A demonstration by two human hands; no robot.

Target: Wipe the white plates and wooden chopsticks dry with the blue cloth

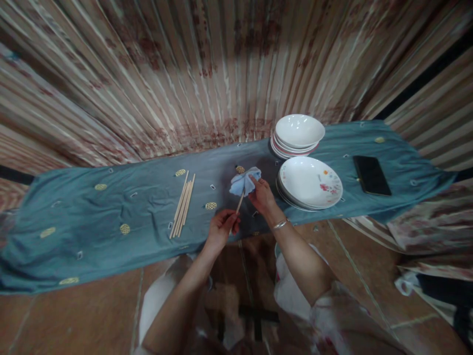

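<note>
My left hand (222,228) is closed round the lower end of a wooden chopstick (240,202), which slants up and to the right. A light blue cloth (241,183) is bunched about the chopstick's upper end, hiding its tip. The fingers of my right hand (261,193) pinch that cloth from the right side. To the left, several loose chopsticks (183,206) lie side by side on the teal tablecloth (148,197). Just right of my right hand stands a stack of white plates (305,180), the top one with a floral pattern.
Behind the plates is a stack of white bowls (299,130). A dark phone or tablet (371,175) lies farther right on the cloth. A pleated curtain (229,74) hangs along the table's far edge. The tiled floor (92,315) shows in front.
</note>
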